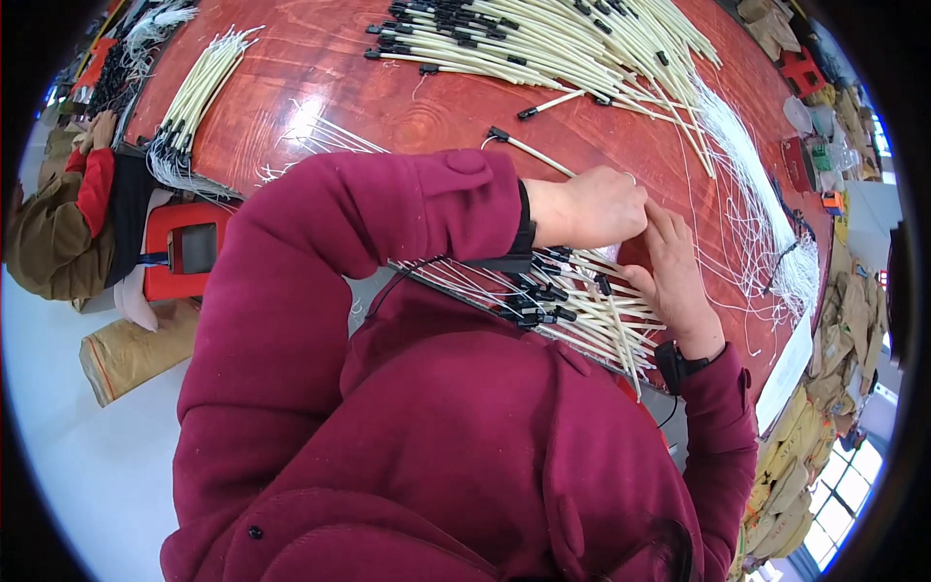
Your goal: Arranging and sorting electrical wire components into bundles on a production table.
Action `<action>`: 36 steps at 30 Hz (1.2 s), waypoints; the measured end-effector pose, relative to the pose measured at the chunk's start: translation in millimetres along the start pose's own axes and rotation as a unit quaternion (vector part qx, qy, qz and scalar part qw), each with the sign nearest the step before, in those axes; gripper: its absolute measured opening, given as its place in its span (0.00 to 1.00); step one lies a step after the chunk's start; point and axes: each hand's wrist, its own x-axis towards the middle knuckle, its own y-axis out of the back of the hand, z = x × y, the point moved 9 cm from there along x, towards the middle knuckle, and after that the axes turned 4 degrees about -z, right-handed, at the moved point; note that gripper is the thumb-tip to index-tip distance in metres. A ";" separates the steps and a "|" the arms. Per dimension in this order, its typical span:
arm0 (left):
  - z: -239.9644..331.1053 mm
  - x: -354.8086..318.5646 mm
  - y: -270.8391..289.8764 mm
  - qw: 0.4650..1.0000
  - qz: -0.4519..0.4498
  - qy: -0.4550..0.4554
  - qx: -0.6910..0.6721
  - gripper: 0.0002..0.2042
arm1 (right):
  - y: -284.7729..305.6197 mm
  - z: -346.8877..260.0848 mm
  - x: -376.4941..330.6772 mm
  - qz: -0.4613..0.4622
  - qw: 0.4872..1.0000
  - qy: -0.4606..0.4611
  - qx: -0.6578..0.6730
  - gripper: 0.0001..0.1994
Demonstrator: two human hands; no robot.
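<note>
My left hand point(596, 207) is closed, reaching across to the right above the red table. A thin cream rod point(533, 152) with a black end piece runs in under its fingers, so the gripped part is hidden. Fingertips of my right hand point(676, 276) touch the left hand's knuckles; its fingers are stretched and its thumb stands apart. Just below both hands lies a pile of cream rods point(621, 325) with black end pieces, along the table's near edge. White cords trail leftward from this pile.
A large heap of cream rods point(543, 48) covers the far side of the red table point(320, 58). White cords point(747, 165) hang together at right. A smaller rod bundle point(199, 92) lies far left. Beyond the left edge are a red stool point(160, 242) and another person point(68, 218).
</note>
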 end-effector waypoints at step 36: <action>-165.1 -328.2 117.8 0.893 0.063 0.443 -0.047 0.07 | 88.7 -31.5 -68.5 0.114 0.991 0.005 0.068 0.06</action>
